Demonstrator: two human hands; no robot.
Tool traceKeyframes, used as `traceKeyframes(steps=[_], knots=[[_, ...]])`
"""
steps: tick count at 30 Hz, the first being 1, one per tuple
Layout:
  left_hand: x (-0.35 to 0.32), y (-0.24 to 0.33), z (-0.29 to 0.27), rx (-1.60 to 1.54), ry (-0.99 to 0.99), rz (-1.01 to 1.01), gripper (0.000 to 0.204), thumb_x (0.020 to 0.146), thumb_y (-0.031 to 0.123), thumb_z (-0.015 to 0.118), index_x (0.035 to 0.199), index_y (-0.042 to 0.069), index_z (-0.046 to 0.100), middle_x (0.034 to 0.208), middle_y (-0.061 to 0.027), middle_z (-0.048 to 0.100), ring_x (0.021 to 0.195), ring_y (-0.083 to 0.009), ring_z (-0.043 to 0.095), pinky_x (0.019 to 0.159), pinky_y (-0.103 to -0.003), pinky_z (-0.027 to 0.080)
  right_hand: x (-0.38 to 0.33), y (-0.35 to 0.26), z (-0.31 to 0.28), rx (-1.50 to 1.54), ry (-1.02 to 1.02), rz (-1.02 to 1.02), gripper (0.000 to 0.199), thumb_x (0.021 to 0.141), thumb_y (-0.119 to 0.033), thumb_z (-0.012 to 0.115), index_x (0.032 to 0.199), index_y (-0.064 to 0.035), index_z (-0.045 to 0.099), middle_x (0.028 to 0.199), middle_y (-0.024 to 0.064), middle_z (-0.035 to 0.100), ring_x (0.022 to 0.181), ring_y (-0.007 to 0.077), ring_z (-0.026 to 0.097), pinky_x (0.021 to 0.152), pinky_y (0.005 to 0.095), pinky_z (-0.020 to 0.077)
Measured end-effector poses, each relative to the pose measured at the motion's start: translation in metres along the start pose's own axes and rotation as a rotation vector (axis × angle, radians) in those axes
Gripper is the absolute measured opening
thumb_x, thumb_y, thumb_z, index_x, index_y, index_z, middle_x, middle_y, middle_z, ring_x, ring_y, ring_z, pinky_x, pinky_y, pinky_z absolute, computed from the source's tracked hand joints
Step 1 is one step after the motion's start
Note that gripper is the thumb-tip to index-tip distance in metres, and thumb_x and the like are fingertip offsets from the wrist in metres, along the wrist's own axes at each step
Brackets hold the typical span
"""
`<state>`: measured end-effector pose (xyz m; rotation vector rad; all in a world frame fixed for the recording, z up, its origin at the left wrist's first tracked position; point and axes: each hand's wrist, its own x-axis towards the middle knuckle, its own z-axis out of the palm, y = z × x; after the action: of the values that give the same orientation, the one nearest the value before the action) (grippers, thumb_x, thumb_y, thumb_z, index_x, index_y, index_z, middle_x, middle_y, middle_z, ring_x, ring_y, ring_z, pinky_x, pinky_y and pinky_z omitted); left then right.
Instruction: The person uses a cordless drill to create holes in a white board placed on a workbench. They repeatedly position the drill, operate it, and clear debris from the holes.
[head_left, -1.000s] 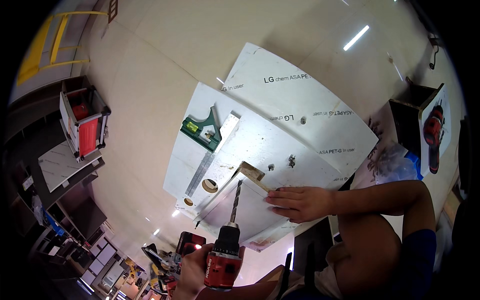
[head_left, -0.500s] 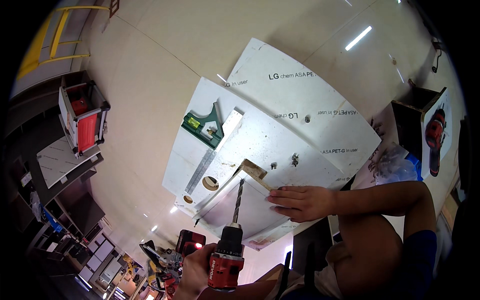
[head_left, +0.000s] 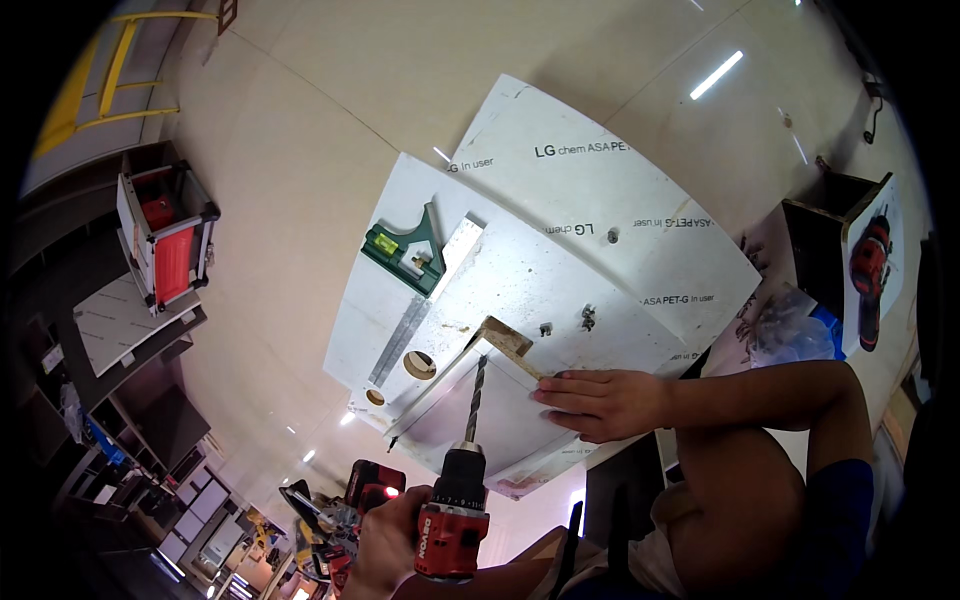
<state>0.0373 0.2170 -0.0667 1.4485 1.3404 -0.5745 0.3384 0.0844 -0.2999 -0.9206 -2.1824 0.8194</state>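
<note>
My left hand [head_left: 392, 535] is wrapped round the grip of a red and black cordless drill [head_left: 455, 530]. A long spiral drill bit [head_left: 475, 405] points away from me, its tip at the far edge of a small white board [head_left: 480, 410], close to a brown wooden edge piece [head_left: 508, 336]. Whether the tip has entered the board I cannot tell. My right hand [head_left: 605, 402] lies flat with stretched fingers across the right edge of that board. Beneath is a larger white panel [head_left: 530, 270] with two round holes at its left.
A green combination square [head_left: 405, 250] with a steel rule [head_left: 425, 310] lies on the panel's left. Small metal bits [head_left: 588, 318] lie there too. Another red drill [head_left: 870, 280] rests on a box at right. Left stand a red-sided case [head_left: 170, 240] and dark shelving [head_left: 150, 410].
Almost nothing differs. The drill and my left hand have shifted very slightly, and the bit's tip stays at the same spot on the board. My right hand keeps its place.
</note>
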Motion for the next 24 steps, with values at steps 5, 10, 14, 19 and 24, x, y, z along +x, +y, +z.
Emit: traceKeyframes(steps=[5,10,14,19,24], knots=[[0.003,0.035,-0.014,0.155,-0.014,0.024,0.045,0.077,0.022,0.086,0.115,0.002,0.070,0.085,-0.0172,0.075,0.079,-0.0288,0.077,0.072,-0.036,0.060,-0.002,0.000,0.001,0.000,0.004,-0.004,0.053,0.081,-0.017,0.065,0.130,0.0027,0.061,0.156,0.0248,0.045,0.147,0.0357,0.045,0.122,0.0455,0.0395],[0.009,0.058,-0.030,0.386,-0.022,0.081,0.044,0.075,0.030,0.088,0.107,0.006,0.071,0.081,-0.0160,0.074,0.074,-0.0314,0.076,0.067,-0.038,0.061,-0.003,0.000,0.001,0.003,0.010,-0.002,0.053,0.081,-0.020,0.065,0.128,0.0026,0.063,0.157,0.0245,0.044,0.147,0.0351,0.043,0.122,0.0459,0.0386],[0.015,0.070,-0.048,0.504,-0.077,0.162,0.052,0.070,0.038,0.091,0.106,0.008,0.070,0.080,-0.0151,0.073,0.074,-0.0333,0.075,0.066,-0.040,0.060,-0.005,0.001,0.006,0.002,-0.014,-0.006,0.059,0.081,-0.029,0.070,0.129,0.0026,0.062,0.160,0.0247,0.040,0.151,0.0350,0.038,0.125,0.0473,0.0343],[0.023,0.082,-0.065,0.351,-0.175,0.115,0.052,0.067,0.038,0.089,0.103,0.006,0.068,0.078,-0.0163,0.073,0.076,-0.0374,0.074,0.069,-0.039,0.057,-0.006,0.000,0.001,0.040,-0.078,0.005,0.065,0.080,-0.034,0.076,0.132,0.0023,0.059,0.163,0.0244,0.035,0.154,0.0350,0.031,0.127,0.0482,0.0283],[0.026,0.090,-0.069,0.394,-0.192,0.091,0.048,0.066,0.028,0.087,0.104,0.005,0.069,0.079,-0.0160,0.074,0.074,-0.0363,0.074,0.072,-0.036,0.056,-0.010,0.001,0.012,0.027,-0.027,0.000,0.063,0.080,-0.032,0.076,0.132,0.0011,0.060,0.164,0.0226,0.035,0.155,0.0336,0.031,0.128,0.0466,0.0278]])
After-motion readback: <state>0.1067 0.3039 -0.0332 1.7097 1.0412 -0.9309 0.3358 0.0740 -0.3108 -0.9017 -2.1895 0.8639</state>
